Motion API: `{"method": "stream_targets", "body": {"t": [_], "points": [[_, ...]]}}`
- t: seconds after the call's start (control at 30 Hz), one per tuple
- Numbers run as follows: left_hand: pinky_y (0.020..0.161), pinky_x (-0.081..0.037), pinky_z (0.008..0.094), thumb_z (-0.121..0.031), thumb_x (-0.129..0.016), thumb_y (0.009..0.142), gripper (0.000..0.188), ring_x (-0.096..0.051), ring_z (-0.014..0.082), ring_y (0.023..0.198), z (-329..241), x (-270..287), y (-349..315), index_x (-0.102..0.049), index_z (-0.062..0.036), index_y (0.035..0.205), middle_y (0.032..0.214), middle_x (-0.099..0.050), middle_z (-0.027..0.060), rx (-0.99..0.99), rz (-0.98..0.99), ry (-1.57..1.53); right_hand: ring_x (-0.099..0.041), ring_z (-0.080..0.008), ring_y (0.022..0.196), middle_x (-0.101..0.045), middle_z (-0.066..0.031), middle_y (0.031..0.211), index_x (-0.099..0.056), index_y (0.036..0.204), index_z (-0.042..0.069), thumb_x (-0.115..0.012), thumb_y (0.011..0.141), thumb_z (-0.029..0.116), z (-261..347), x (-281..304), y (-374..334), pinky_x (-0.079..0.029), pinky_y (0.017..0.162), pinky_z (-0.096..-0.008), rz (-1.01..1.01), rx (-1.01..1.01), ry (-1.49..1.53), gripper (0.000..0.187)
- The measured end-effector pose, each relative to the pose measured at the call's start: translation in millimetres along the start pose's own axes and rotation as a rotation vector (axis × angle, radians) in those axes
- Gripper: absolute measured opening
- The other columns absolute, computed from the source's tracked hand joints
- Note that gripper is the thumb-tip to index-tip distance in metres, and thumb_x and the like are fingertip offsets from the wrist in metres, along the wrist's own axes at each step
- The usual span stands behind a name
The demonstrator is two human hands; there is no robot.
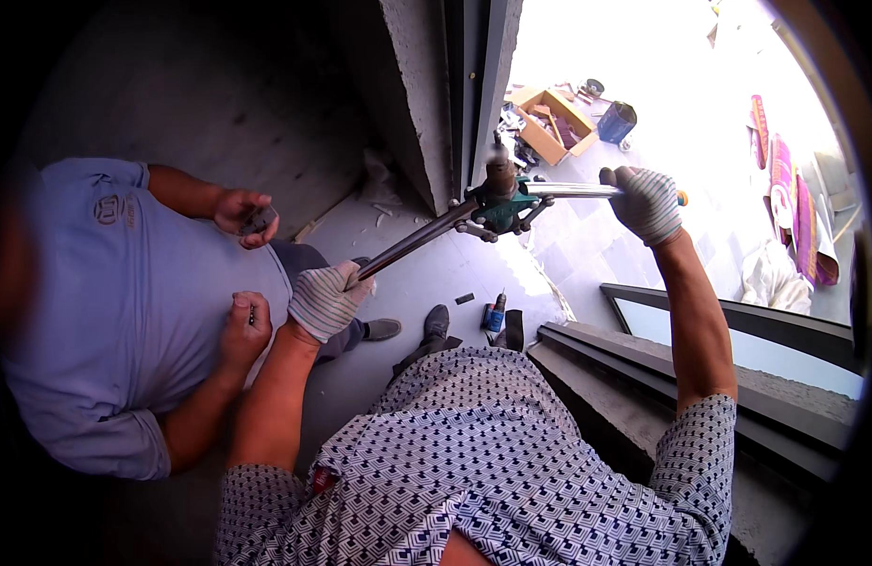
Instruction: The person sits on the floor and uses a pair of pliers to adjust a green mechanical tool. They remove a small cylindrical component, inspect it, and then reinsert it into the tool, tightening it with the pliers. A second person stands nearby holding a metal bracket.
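Observation:
A two-handled hand riveter with a green head (500, 215) is held out in front of me, its long arms spread wide. My left hand (325, 300), in a striped knitted glove, is wrapped round the end of the left arm (417, 242). My right hand (648, 205), gloved the same way, grips the end of the shiny right arm (573, 191). The tool's nose (497, 151) points away toward the dark metal frame (478, 85). Whether the nose touches the frame, I cannot tell.
At my left stands a co-worker (153, 311), one hand (245, 217) holding a small dark object. A cordless drill (496, 311) is by my feet. Beyond lie an open cardboard box (547, 141), a blue bucket (617, 123) and purple wrapping (783, 189). A window rail (691, 382) runs along my right.

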State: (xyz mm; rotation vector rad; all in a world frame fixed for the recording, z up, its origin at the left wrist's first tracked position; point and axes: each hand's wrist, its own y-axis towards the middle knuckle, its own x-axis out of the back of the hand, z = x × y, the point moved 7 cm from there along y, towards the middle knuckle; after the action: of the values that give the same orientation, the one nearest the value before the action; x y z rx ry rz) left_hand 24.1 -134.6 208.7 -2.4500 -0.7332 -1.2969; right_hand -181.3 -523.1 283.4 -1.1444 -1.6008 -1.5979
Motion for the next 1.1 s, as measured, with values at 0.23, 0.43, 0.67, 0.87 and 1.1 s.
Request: {"method": "stream_targets", "body": {"t": [0.23, 0.43, 0.67, 0.87, 1.1], "points": [[0.059, -0.050, 0.0412, -0.027, -0.073, 0.092, 0.022, -0.066, 0.0336, 0.064, 2, -5, -2, -0.065, -0.0071, 0.090, 0.068, -0.065, 0.0127, 0.043, 0.039, 0.020, -0.048, -0.0317, 0.042, -0.046, -0.0126, 0.053, -0.050, 0.069, 0.010, -0.072, 0.094, 0.021, 2, -8, -8, -0.036, 0.043, -0.0439, 0.055, 0.015, 0.026, 0.035], [0.060, -0.052, 0.0423, -0.030, -0.072, 0.092, 0.023, -0.068, 0.0338, 0.066, 4, -3, 0, -0.066, -0.0083, 0.094, 0.070, -0.066, 0.0129, 0.058, 0.032, 0.056, -0.048, -0.0318, 0.043, -0.047, -0.0128, 0.053, -0.050, 0.070, 0.009, -0.071, 0.095, 0.022, 5, -8, -2, -0.036, 0.043, -0.0439, 0.053, 0.008, 0.035, 0.036], [0.059, -0.052, 0.0416, -0.032, -0.071, 0.094, 0.024, -0.067, 0.0346, 0.065, 9, 3, 1, -0.065, -0.0085, 0.092, 0.071, -0.067, 0.0126, 0.071, 0.016, 0.072, -0.048, -0.0326, 0.043, -0.046, -0.0129, 0.053, -0.050, 0.070, 0.009, -0.070, 0.097, 0.023, 7, -10, 3, -0.037, 0.044, -0.0445, 0.020, -0.007, 0.074, 0.036], [0.058, -0.050, 0.0420, -0.032, -0.072, 0.094, 0.026, -0.066, 0.0345, 0.063, 5, 8, 10, -0.063, -0.0082, 0.088, 0.068, -0.064, 0.0126, 0.034, -0.007, 0.044, -0.053, -0.0352, 0.046, -0.051, -0.0142, 0.055, -0.052, 0.071, 0.009, -0.067, 0.099, 0.030, -2, -2, 3, -0.042, 0.046, -0.0451, 0.097, -0.074, -0.019, 0.037], [0.057, -0.049, 0.0416, -0.031, -0.073, 0.091, 0.026, -0.065, 0.0335, 0.062, 16, 1, 7, -0.063, -0.0072, 0.086, 0.067, -0.063, 0.0125, 0.052, -0.001, -0.011, -0.058, -0.0342, 0.051, -0.056, -0.0141, 0.059, -0.057, 0.074, 0.009, -0.070, 0.095, 0.025, -3, -12, 2, -0.044, 0.048, -0.0447, 0.196, -0.089, 0.022, 0.030]]}}
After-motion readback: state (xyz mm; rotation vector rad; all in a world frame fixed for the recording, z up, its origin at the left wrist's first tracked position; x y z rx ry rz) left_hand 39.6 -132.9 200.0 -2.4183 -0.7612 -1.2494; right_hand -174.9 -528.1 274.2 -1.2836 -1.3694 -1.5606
